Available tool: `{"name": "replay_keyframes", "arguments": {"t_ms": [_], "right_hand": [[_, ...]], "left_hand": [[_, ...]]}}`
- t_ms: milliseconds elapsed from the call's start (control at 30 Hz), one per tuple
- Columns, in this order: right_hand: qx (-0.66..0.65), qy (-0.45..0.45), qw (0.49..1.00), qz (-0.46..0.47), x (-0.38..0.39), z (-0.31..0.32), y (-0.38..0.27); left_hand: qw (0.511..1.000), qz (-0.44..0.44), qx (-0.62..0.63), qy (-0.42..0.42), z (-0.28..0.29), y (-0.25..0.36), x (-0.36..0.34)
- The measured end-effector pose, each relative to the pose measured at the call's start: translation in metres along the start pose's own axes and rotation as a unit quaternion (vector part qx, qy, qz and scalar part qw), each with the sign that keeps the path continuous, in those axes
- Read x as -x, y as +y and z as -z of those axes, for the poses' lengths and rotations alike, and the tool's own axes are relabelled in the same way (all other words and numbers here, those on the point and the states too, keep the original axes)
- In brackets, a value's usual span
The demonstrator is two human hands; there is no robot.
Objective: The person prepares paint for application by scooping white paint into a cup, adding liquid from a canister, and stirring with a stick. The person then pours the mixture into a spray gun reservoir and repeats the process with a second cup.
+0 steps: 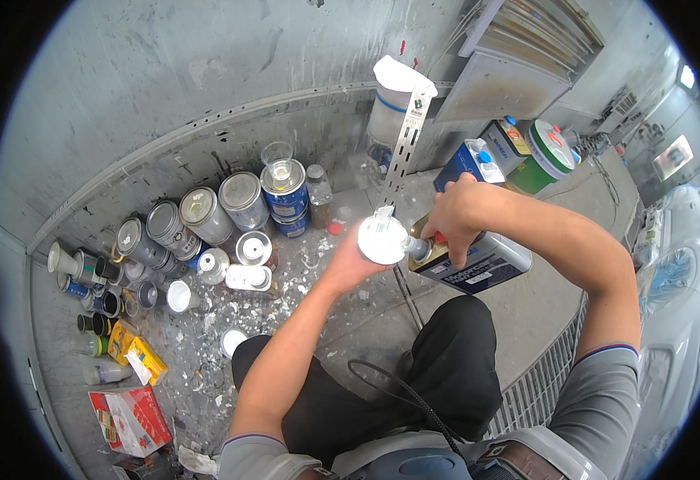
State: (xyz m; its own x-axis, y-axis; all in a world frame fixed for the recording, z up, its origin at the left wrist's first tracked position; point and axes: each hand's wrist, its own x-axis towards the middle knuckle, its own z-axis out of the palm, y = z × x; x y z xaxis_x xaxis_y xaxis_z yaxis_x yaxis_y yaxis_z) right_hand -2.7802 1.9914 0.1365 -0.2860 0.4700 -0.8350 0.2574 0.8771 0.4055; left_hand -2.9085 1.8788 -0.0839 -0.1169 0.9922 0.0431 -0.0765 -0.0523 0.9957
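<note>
My left hand (345, 266) is wrapped round a cup of white liquid (381, 242), held above the floor in front of my knees. A long white mixing stick (405, 140) with slots stands in the cup and leans a little right. My right hand (456, 210) grips a dark rectangular metal can (484, 268) from above, near its spout end. The can lies tilted on its side, its spout (419, 247) at the cup's right rim. Whether liquid runs from the spout I cannot make out.
Several paint cans (200, 210) line the wall at the left, with a clear cup (279, 165) on a blue one. A blue can (475, 161) and a green bucket (548, 156) stand beyond my right hand. A floor grating (539, 392) and a wrapped car body (666, 304) are at right.
</note>
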Motion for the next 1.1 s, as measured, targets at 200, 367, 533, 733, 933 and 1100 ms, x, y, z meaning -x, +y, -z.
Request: {"name": "replay_keyframes", "arguments": {"t_ms": [200,367,533,733,933,1100], "right_hand": [[-0.003,-0.003,1.000,0.007,-0.004,-0.002,0.002],[-0.015,-0.005,1.000,0.013,-0.005,-0.006,0.006],[-0.016,-0.003,1.000,0.012,-0.004,-0.008,0.007],[-0.026,-0.008,1.000,0.013,-0.005,-0.009,0.009],[-0.018,-0.010,1.000,0.010,-0.006,-0.011,0.009],[-0.013,-0.007,1.000,0.009,-0.005,-0.012,0.009]], "left_hand": [[1.000,-0.006,-0.018,0.004,0.001,-0.006,-0.001],[1.000,0.008,-0.006,0.004,-0.002,-0.004,-0.001],[1.000,0.016,0.013,0.002,-0.004,0.003,0.000],[1.000,0.014,0.005,-0.002,-0.005,-0.003,-0.002],[1.000,0.013,0.014,-0.008,-0.006,-0.006,-0.003],[1.000,0.007,0.007,-0.006,-0.006,-0.007,-0.005]]}}
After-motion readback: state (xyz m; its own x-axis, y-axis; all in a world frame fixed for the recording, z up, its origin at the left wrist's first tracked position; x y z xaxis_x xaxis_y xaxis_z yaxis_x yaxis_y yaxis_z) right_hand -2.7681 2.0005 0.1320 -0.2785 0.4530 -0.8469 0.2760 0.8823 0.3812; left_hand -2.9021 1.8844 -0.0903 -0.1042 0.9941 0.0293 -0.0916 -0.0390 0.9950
